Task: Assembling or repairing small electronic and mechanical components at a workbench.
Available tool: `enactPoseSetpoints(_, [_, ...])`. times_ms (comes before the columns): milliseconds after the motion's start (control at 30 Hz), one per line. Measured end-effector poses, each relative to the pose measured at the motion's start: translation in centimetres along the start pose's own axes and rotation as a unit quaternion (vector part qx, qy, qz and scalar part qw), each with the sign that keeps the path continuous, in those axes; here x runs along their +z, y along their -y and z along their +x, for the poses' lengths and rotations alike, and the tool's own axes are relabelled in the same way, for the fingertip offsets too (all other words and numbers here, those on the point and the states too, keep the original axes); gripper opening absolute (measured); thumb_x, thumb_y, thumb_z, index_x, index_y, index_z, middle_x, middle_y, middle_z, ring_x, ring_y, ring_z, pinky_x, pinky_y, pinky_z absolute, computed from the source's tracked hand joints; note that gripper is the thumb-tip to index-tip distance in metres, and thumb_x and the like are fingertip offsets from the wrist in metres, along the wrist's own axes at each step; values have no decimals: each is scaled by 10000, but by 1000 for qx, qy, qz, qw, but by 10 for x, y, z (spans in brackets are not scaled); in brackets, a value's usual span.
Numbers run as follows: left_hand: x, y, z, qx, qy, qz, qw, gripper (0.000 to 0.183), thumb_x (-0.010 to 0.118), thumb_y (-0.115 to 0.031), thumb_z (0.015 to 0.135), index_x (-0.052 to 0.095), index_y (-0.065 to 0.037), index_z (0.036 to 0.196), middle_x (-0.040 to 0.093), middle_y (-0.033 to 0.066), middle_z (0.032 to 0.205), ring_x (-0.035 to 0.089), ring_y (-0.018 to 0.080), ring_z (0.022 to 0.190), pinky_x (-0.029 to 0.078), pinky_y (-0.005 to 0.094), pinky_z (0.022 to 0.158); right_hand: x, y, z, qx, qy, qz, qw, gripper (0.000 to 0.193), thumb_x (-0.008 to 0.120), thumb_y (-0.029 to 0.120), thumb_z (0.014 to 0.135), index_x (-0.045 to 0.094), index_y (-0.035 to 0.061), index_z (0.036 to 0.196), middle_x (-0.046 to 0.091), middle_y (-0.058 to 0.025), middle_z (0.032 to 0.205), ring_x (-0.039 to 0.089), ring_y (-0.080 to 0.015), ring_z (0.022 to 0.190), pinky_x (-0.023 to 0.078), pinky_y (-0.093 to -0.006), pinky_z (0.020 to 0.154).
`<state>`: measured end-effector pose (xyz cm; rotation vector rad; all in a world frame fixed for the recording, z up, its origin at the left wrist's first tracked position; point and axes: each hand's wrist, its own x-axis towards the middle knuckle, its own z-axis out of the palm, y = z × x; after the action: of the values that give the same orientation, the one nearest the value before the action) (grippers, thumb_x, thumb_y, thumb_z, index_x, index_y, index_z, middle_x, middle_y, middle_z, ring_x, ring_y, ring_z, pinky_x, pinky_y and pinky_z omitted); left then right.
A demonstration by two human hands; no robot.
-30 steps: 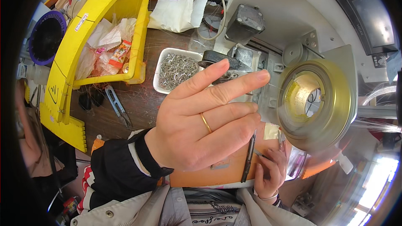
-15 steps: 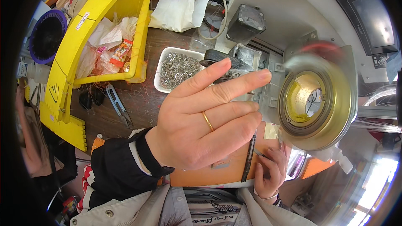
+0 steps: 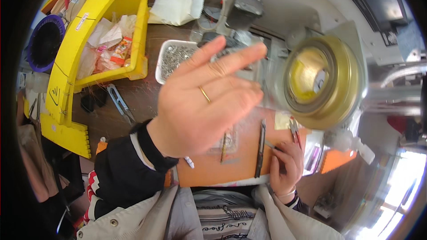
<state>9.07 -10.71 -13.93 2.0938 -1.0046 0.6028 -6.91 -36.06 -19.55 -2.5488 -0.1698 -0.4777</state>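
Note:
My left hand (image 3: 202, 102), back upward with a gold ring on one finger, hovers over the bench left of a brass-coloured wheel (image 3: 349, 78) on the machine. Two fingers stretch out; the other two bend together, with the thumb hidden beneath. Whatever they pinch is out of sight. Lower right, my right hand (image 3: 288, 164) rests at the edge of the orange mat (image 3: 242, 164), fingers closed round a thin grey pointed tool (image 3: 269, 145). Just beyond it lies a red-handled tool (image 3: 295, 131). A slim black tool (image 3: 260, 149) lies left of that hand.
A white tray (image 3: 159, 69) of small metal pieces stands behind my left hand. Further left are blue-handled snips (image 3: 119, 102), a yellow bin (image 3: 141, 58) with scraps and a curved yellow rack (image 3: 71, 62). A small clear box (image 3: 231, 140) sits on the mat. A dark screen (image 3: 378, 0) hangs upper right.
The view has shifted. My left hand has drawn a little away from the wheel, uncovering more of the mat and the clear box. The red blur above the wheel is gone.

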Motion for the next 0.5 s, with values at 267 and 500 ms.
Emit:
enactPoseSetpoints(267, [5,3,5,47,-37,7,998,198,635,57,811,672,-78,952,722,67,915,619,366,1195,368,510,1087,-4,-3,-8,-59,-73,17,995,247,702,-55,686,682,38,914,687,-111,958,664,-307,886,494,-410,838])
enactPoseSetpoints(500, [10,6,-1,58,-74,-8,996,184,633,74,805,678,-55,928,700,72,868,626,350,1188,408,502,1060,-25,31,-6,-43,-10,6,999,337,720,-22,713,677,49,1040,678,-96,911,659,-266,780,508,-344,671])
